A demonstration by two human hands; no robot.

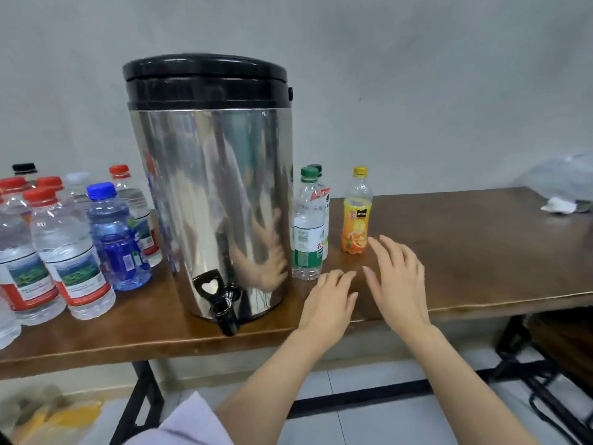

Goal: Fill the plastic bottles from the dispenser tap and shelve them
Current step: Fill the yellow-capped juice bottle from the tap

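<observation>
Right now, both hands are out over the brown wooden counter [481, 252] and hold nothing. The left hand [327, 303] lies flat with its fingers straight. Its fingertips are just beside the bottom of the clear plastic bottle with the green cap [306, 232]. The right hand [398, 277] is wide open with its fingers spread, near the small bottle with the yellow cap and orange label [356, 220]. I can't tell if it touches the counter.

The big shiny steel dispenser with the black lid [211, 187] stands at the front of the counter. Its black tap [224, 313] sticks out low over the edge. The two bottles stand on the right of the dispenser, with one more green-capped bottle close behind. On the other side stands a bunch of bottles, like the clear bottle with the red cap [64, 245] and the blue bottle with the blue cap [118, 239]. Those look full of water to me.

I think this step is picking the next bottle to fill. The next move should be to grab one bottle on the right, twist off its cap, and hold its mouth right under the tap. No shelf shows here.
</observation>
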